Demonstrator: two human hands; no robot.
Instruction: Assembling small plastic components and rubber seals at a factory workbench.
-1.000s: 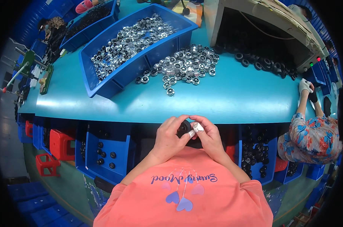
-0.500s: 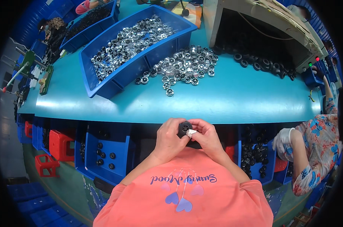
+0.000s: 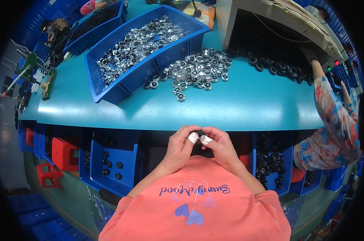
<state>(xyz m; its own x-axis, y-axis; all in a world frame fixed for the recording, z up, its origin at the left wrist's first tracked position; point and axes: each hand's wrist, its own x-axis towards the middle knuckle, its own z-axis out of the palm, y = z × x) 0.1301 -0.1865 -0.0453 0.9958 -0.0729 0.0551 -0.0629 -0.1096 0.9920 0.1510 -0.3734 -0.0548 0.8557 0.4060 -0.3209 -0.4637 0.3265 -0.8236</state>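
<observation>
Just off the table's near edge, my left hand and my right hand meet around a small black toy wheel. Fingers of both hands are closed on it, and they hide much of its rim. Each thumb has a white wrapping at its tip, pressed near the wheel. On the table beyond lies a loose heap of shiny chrome wheel hubs. More of these hubs fill a large blue bin at the far left.
A beige metal housing stands at the back right, with black rubber tires at its opening. A co-worker's arm reaches into it. Below the table, blue bins hold black wheels; red stools stand left.
The wheel has tipped from facing me to a flatter tilt between my fingers, and my left thumb has come into view. The co-worker's arm has swung up into the housing.
</observation>
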